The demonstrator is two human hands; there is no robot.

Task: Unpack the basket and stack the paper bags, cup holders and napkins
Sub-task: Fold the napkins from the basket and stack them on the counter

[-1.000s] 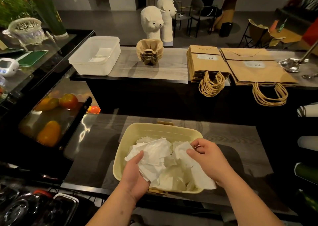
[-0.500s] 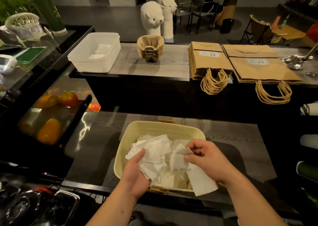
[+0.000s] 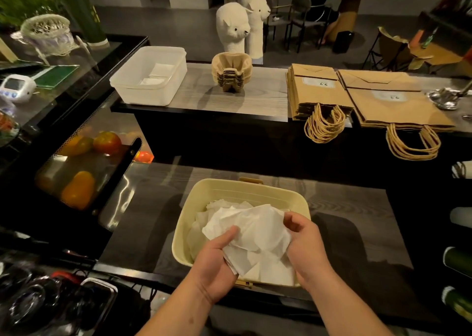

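A cream plastic basket (image 3: 245,188) sits on the near counter, holding loose white napkins (image 3: 255,228). My left hand (image 3: 217,261) grips a bunch of napkins from the left, thumb on top. My right hand (image 3: 305,243) holds the same bunch from the right, fingers curled around its edge. On the far counter stand a stack of brown cup holders (image 3: 231,71) and two piles of brown paper bags (image 3: 315,90) (image 3: 393,100) with rope handles hanging over the edge.
A white plastic tub (image 3: 150,77) with a few napkins inside stands at the far counter's left. Two white alpaca figures (image 3: 235,26) stand behind the cup holders. A glass display case with fruit (image 3: 84,162) lies to the left. A metal spoon (image 3: 444,98) rests at far right.
Both hands have gathered the napkins together into one bunch and lifted it slightly above the basket; the right hand moved in toward the left.
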